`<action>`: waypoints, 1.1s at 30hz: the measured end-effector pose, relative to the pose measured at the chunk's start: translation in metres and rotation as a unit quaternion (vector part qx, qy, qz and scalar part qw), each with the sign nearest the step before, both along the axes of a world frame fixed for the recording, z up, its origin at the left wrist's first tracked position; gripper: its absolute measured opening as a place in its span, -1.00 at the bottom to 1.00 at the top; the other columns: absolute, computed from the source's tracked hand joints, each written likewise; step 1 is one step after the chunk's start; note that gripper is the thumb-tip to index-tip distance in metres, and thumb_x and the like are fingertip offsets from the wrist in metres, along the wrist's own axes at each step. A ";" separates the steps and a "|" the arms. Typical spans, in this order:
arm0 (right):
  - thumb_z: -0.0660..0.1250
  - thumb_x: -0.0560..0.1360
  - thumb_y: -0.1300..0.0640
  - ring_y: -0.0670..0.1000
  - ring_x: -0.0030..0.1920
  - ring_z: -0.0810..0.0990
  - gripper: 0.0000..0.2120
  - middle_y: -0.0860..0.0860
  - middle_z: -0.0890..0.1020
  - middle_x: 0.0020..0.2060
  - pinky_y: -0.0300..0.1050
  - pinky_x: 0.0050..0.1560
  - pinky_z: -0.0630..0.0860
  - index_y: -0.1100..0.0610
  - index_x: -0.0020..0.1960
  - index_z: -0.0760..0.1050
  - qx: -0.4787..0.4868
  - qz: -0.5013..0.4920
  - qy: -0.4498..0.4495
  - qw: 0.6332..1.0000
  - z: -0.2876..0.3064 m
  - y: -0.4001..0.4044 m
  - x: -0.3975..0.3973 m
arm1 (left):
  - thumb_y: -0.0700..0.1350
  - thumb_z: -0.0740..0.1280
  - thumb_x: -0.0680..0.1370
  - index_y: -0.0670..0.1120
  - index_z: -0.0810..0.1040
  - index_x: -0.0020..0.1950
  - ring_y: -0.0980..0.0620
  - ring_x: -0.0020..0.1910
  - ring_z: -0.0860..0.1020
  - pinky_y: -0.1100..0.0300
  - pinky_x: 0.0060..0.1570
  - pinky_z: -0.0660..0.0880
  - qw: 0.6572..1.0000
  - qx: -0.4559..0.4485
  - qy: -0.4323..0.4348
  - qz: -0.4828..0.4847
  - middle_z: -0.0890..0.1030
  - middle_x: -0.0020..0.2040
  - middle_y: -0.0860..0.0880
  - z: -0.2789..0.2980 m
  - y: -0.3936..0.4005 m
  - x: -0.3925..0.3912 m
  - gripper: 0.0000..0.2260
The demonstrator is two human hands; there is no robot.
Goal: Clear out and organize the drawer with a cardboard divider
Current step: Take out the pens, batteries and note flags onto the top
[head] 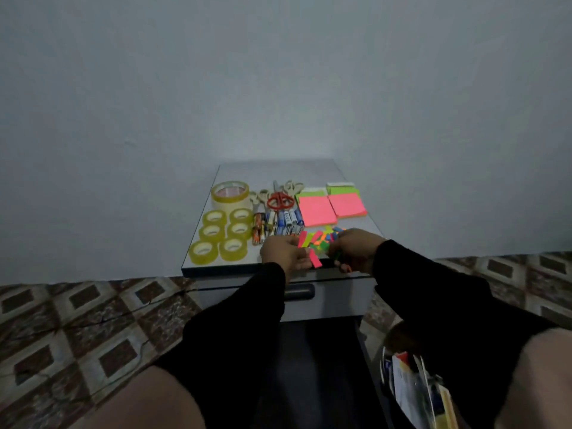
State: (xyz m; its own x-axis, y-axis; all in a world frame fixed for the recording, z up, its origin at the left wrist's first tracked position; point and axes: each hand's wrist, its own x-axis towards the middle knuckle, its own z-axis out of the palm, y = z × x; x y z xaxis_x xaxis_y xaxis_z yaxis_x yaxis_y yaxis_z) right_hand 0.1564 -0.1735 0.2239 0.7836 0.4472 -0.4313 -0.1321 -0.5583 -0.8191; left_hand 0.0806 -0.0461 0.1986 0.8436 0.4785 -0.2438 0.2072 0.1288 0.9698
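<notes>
Altogether, seven tape rolls (223, 230) and two pink sticky-note pads (331, 208) sit here.

Glossy yellowish plastic tape rolls (221, 233) are sitting left of matt pink paper note pads (331, 207) on the smooth cabinet top (365, 224).

Counter (280, 171) mostly packed: tape rolls (224, 232) at 9 o'clock, batteries (277, 222) and scissors (280, 199) centre, sticky note pads (331, 207) at 2 o'clock, loose colour strips (318, 238) at the 5 o'clock edge. Bare strip only along 12 o'clock, behind everything.
</notes>
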 end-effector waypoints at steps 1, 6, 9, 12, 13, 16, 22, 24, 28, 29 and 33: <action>0.22 0.52 0.35 0.01 -0.50 0.37 -0.86 0.13 0.41 -0.42 -0.24 -0.54 0.35 0.21 -0.19 0.34 -0.016 0.002 -0.030 0.999 0.005 0.004 0.009 | -0.44 0.34 0.46 -0.35 0.56 0.05 -0.08 -0.30 0.60 0.15 -0.33 0.62 1.000 0.023 -0.001 0.000 0.62 -0.06 -0.28 0.005 0.001 0.011 -0.83; 0.34 0.46 0.32 0.04 -0.42 0.39 -0.70 0.07 0.40 -0.42 -0.20 -0.49 0.35 0.13 -0.32 0.27 -0.117 0.013 -0.196 0.974 0.012 0.017 0.045 | -0.42 0.45 0.36 -0.43 0.56 -0.11 -0.18 -0.27 0.64 -0.04 -0.17 0.62 0.982 0.186 0.019 0.008 0.62 -0.25 -0.32 0.017 -0.003 0.050 -0.84; 0.39 0.41 0.32 0.01 -0.38 0.38 -0.67 0.07 0.43 -0.34 -0.20 -0.40 0.33 0.09 -0.34 0.27 -0.127 0.023 -0.242 0.962 0.011 0.022 0.060 | -0.39 0.44 0.38 -0.31 0.62 -0.15 -0.19 -0.19 0.65 -0.05 -0.12 0.62 0.961 0.276 0.011 -0.008 0.65 -0.16 -0.30 0.022 -0.006 0.065 -0.92; 0.42 0.39 0.29 0.02 -0.17 0.42 -0.78 0.08 0.45 -0.15 -0.22 -0.37 0.30 0.14 -0.18 0.38 -0.155 0.042 -0.279 0.947 0.009 0.022 0.067 | -0.37 0.40 0.40 -0.24 0.66 -0.11 -0.11 -0.15 0.62 0.09 -0.05 0.58 0.932 0.361 0.011 -0.036 0.67 -0.12 -0.20 0.016 -0.004 0.075 -0.88; 0.42 0.39 0.30 0.00 -0.11 0.41 -0.78 0.06 0.44 -0.13 -0.20 -0.33 0.32 0.14 -0.09 0.40 -0.160 0.042 -0.288 0.943 0.009 0.021 0.069 | -0.37 0.40 0.40 -0.21 0.67 -0.11 -0.08 -0.11 0.62 0.15 -0.05 0.55 0.923 0.383 0.017 -0.040 0.67 -0.10 -0.17 0.013 -0.003 0.077 -0.87; 0.43 0.34 0.36 0.02 -0.09 0.44 -0.70 0.02 0.49 -0.18 -0.19 -0.27 0.34 0.12 -0.06 0.40 -0.122 0.024 -0.275 0.953 0.006 0.020 0.075 | -0.39 0.37 0.42 -0.18 0.68 -0.13 -0.02 -0.16 0.62 0.18 -0.03 0.56 0.914 0.403 0.027 -0.037 0.68 -0.11 -0.12 0.006 -0.001 0.082 -0.85; 0.41 0.36 0.39 0.06 -0.06 0.54 -0.58 0.12 0.62 0.03 -0.26 -0.20 0.47 0.12 0.15 0.44 -0.111 0.035 -0.250 0.961 0.004 0.018 0.081 | -0.45 0.15 0.49 -0.16 0.61 0.09 -0.09 0.01 0.59 0.01 0.09 0.53 0.897 0.441 0.022 -0.026 0.62 0.05 -0.17 0.006 0.003 0.080 -0.65; 0.42 0.36 0.39 0.07 -0.03 0.52 -0.51 0.17 0.60 0.10 -0.19 -0.09 0.42 0.12 0.22 0.42 -0.113 0.038 -0.251 0.961 0.005 0.019 0.081 | -0.45 0.14 0.50 -0.15 0.61 0.09 -0.08 0.02 0.59 0.00 0.12 0.52 0.889 0.456 0.022 -0.026 0.63 0.04 -0.15 0.007 0.005 0.078 -0.64; 0.46 0.35 0.36 0.11 0.10 0.52 -0.41 0.18 0.54 0.20 -0.11 0.11 0.45 0.13 0.32 0.37 -0.128 0.039 -0.262 0.956 0.009 0.016 0.078 | -0.47 0.17 0.46 -0.15 0.63 0.08 -0.05 0.08 0.58 0.02 0.17 0.50 0.881 0.472 0.009 -0.032 0.63 0.08 -0.14 0.009 0.008 0.073 -0.63; 0.44 0.37 0.35 0.12 0.17 0.51 -0.42 0.18 0.52 0.22 -0.11 0.15 0.44 0.13 0.33 0.37 -0.137 0.041 -0.267 0.953 0.011 0.015 0.075 | -0.46 0.18 0.46 -0.14 0.63 0.08 -0.05 0.09 0.58 0.04 0.18 0.49 0.880 0.474 0.008 -0.033 0.63 0.09 -0.13 0.010 0.009 0.070 -0.63; 0.36 0.42 0.37 0.09 0.21 0.50 -0.54 0.15 0.52 0.23 -0.20 0.09 0.39 0.15 0.29 0.42 -0.138 0.024 -0.304 0.942 0.018 0.009 0.060 | -0.37 0.24 0.49 -0.11 0.61 0.12 -0.04 0.09 0.57 0.13 0.12 0.49 0.867 0.496 -0.004 -0.044 0.62 0.10 -0.09 0.017 0.015 0.052 -0.70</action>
State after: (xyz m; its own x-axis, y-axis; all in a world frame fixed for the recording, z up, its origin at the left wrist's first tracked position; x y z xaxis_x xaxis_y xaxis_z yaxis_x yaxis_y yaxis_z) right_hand 0.2164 -0.1648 0.2418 0.9050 0.4253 -0.0136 0.3461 -0.7544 -0.5578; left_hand 0.1322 -0.0307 0.2151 0.8874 0.3827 0.2569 0.1661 -0.7855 0.5961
